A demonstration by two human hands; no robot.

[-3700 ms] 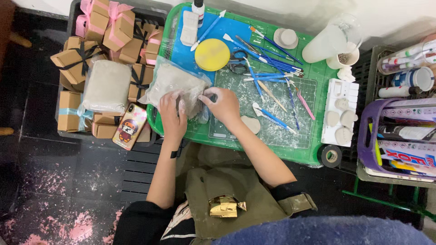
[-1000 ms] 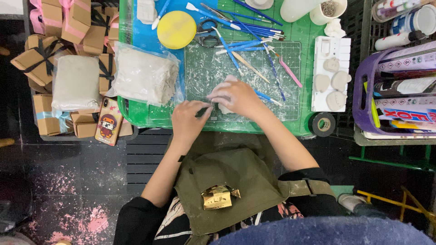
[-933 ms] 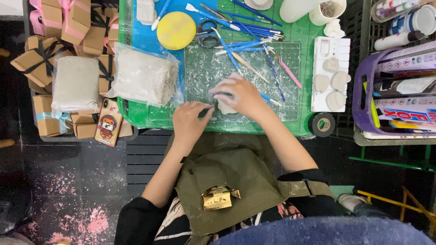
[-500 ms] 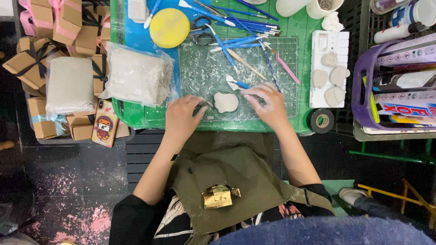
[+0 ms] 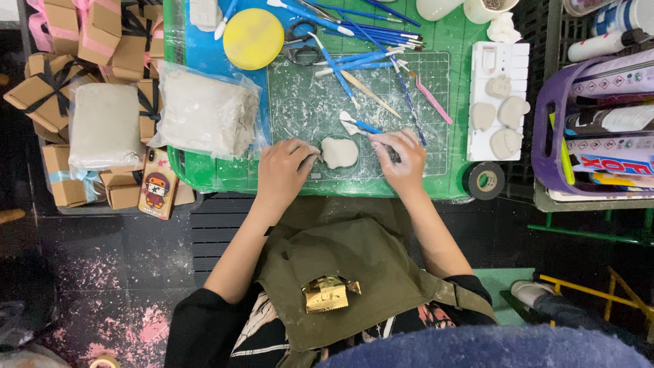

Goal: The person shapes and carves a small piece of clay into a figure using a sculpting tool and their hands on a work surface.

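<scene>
One flat lump of grey clay (image 5: 339, 152) lies on the clear gridded cutting mat (image 5: 313, 102), near its front edge, between two hands. The left hand (image 5: 283, 170) rests just left of the lump, fingers curled loosely, fingertips touching or nearly touching its edge; it grips nothing. The right hand (image 5: 403, 158) sits just right of the lump, fingers bent down on the mat, pinching a blue-handled modelling tool (image 5: 361, 125) whose white tip points at the lump's far side. Four shaped clay pieces (image 5: 499, 112) rest on one white tray (image 5: 496, 68) to the right. About a dozen blue tools and brushes (image 5: 354, 34) are strewn at the far side, with one pink-tipped tool (image 5: 430, 99), one pair of scissors (image 5: 300, 41) and one yellow disc (image 5: 253, 38). Two bagged clay blocks (image 5: 204, 112) lie at the left, one phone (image 5: 156, 184) near them, one tape roll (image 5: 485, 181) at the right. The work surface is a green tray (image 5: 204, 178) dusted white; cardboard gift boxes (image 5: 88, 41) pile up left, a purple basket (image 5: 545, 136) of bottles stands right, and the dark floor (image 5: 102, 272) carries pink stains.
</scene>
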